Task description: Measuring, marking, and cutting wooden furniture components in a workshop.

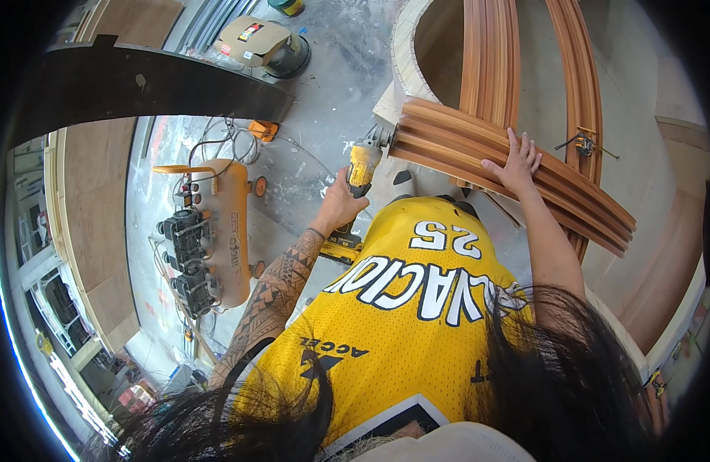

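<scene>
My left hand (342,205) is wrapped round the body of a yellow and black cordless angle grinder (363,163). The grinder's head meets the left end of a brown, wood-grained fluted panel (455,146); its disc is too small to make out clearly. My right hand (517,163) lies on top of that panel with fingers spread, pressing it rather than gripping. The panel slants across, from beside the grinder down to the right. It rests over other fluted panels (491,61) of the same brown.
A curved pale wooden frame (405,58) stands beyond the panel. A second fluted strip (584,85) carries a small dark tool (584,144). To the left stand an orange-handled air compressor (230,231) with a hose, a dark board (147,81) and a bucket topped with cardboard (255,42).
</scene>
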`<state>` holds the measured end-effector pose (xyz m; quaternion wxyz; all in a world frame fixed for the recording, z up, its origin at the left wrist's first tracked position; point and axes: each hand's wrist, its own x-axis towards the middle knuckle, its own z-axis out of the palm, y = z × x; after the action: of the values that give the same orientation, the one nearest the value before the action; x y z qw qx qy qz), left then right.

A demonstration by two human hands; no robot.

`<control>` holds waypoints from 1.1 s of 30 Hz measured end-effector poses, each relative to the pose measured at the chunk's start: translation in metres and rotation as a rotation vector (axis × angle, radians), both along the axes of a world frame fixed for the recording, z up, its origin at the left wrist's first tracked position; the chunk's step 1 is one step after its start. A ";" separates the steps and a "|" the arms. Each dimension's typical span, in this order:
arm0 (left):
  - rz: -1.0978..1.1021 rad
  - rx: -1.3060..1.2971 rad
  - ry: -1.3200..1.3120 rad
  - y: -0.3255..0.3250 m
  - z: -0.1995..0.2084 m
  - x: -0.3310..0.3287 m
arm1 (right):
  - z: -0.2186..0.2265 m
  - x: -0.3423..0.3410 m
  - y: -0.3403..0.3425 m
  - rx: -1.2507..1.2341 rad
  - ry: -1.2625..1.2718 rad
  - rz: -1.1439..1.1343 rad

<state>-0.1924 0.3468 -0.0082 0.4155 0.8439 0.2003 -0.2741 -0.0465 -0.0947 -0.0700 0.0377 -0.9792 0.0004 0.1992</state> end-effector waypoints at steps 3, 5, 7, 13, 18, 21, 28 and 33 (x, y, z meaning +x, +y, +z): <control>-0.003 -0.002 0.019 -0.002 0.005 -0.001 | -0.001 0.000 -0.001 0.009 -0.003 0.000; -0.005 0.006 0.017 -0.002 0.006 -0.004 | -0.001 0.000 -0.002 0.013 -0.004 0.002; -0.004 0.010 -0.019 -0.001 0.001 -0.008 | -0.001 0.001 -0.002 0.005 -0.003 0.004; 0.014 -0.003 0.021 -0.006 0.004 -0.007 | -0.003 0.003 -0.005 -0.016 0.009 0.003; 0.034 0.000 -0.031 -0.007 0.005 -0.012 | -0.004 0.002 -0.005 -0.006 0.013 0.001; 0.058 -0.005 -0.053 -0.007 0.001 -0.011 | -0.002 0.004 -0.003 -0.002 0.019 -0.001; 0.116 0.033 -0.208 -0.001 -0.003 -0.002 | 0.005 0.006 -0.002 0.002 0.048 -0.016; 0.262 -0.019 -0.239 -0.002 0.006 0.014 | 0.005 0.007 -0.008 0.101 0.003 -0.034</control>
<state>-0.1783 0.3453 -0.0025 0.4764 0.8332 0.2550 -0.1174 -0.0390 -0.1031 -0.0646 0.0907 -0.9756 0.0071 0.1999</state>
